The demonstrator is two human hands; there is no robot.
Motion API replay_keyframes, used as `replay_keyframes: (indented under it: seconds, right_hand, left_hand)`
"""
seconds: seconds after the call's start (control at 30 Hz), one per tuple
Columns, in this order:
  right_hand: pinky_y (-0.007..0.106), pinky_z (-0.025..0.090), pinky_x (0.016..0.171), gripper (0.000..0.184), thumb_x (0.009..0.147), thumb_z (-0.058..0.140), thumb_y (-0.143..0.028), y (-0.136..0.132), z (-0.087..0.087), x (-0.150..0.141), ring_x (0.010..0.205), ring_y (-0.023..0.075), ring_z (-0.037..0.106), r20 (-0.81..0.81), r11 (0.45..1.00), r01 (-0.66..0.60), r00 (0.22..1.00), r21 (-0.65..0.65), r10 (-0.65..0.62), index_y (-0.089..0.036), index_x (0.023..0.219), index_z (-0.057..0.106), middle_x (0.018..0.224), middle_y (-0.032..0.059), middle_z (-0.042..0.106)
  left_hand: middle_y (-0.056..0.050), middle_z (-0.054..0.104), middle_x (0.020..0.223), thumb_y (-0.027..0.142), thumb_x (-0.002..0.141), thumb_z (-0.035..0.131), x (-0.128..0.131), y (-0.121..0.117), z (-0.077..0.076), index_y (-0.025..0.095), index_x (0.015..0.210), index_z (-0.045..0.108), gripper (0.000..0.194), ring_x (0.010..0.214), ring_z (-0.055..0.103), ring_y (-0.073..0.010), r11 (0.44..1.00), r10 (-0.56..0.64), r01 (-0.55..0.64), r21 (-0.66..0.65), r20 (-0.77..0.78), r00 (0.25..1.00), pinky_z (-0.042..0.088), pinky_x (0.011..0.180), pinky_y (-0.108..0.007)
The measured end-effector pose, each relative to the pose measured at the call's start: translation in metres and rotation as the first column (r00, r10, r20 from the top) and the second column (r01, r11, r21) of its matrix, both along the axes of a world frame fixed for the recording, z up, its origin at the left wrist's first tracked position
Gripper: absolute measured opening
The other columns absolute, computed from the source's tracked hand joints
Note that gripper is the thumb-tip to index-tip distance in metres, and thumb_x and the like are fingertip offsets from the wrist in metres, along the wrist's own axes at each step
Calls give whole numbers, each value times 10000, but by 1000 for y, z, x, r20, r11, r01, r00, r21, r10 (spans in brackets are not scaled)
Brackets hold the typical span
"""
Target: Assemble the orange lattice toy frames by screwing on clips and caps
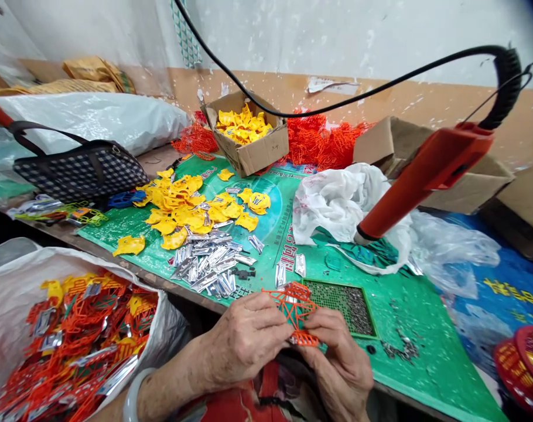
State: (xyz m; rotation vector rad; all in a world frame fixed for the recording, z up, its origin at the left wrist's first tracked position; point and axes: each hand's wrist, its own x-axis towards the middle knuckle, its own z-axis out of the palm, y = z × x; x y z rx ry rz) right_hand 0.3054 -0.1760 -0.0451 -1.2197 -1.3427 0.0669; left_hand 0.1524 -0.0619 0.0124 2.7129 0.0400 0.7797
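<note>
An orange plastic lattice piece (294, 309) is held between my two hands at the table's front edge. My left hand (244, 334) pinches its left side, and my right hand (337, 360) grips its lower right side with bent fingers. The fingers cover part of the piece. Just behind it stands a shallow green tray (313, 298) with small metal screws (356, 308) heaped at its right side. Silver strips (216, 258) lie in a pile left of centre. Behind them, yellow plastic pieces (183, 202) are spread out.
A red electric screwdriver (424, 170) hangs over the right side from a black cable. A cardboard box (266, 149) holds yellow pieces, near orange lattice pieces (313, 140). A white plastic bag (337, 193) lies right of centre. At lower left, a sack (165, 316) holds finished-looking orange pieces. A checked bag (82, 170) sits behind.
</note>
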Motion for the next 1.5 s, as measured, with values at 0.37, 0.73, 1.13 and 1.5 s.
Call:
replay_keyframes:
  seconds: [0.37,0.73,1.13,1.5]
  right_hand:
    - [394,528,760,141,826,680,-109,0,3,9,713,163,651,116,996,-61,992,70,52,-183,919,603,782,22,684]
    - [361,523,713,152,807,673,-68,-3,5,-1,731,158,618,127,998,21,992,55,-27,-158,888,582,777,38,658]
    - [317,514,773,63,924,553,-166,14,37,20,797,154,639,117,936,-279,944,-214,308,-177,896,609,832,46,682]
    - [353,568,805,236,873,634,-240,11,28,12,1027,225,627,209,958,-106,964,-266,165,-167,1098,642,1132,137,635]
  left_hand:
    - [-42,677,715,57,918,513,-1,6,11,100,906,631,126,664,549,-149,996,-87,88,15,-14,996,454,658,-300]
    - [-57,727,753,73,897,530,-2,3,-3,128,925,637,124,689,636,-159,972,-86,96,-212,56,995,475,688,-318]
    - [-15,708,908,111,868,604,-3,5,25,221,905,665,131,1036,552,-248,969,99,-142,-202,-205,974,389,909,-375]
    - [12,673,776,228,853,547,2,5,5,190,774,692,169,731,577,-164,488,-199,-249,-836,-385,901,417,657,-232]
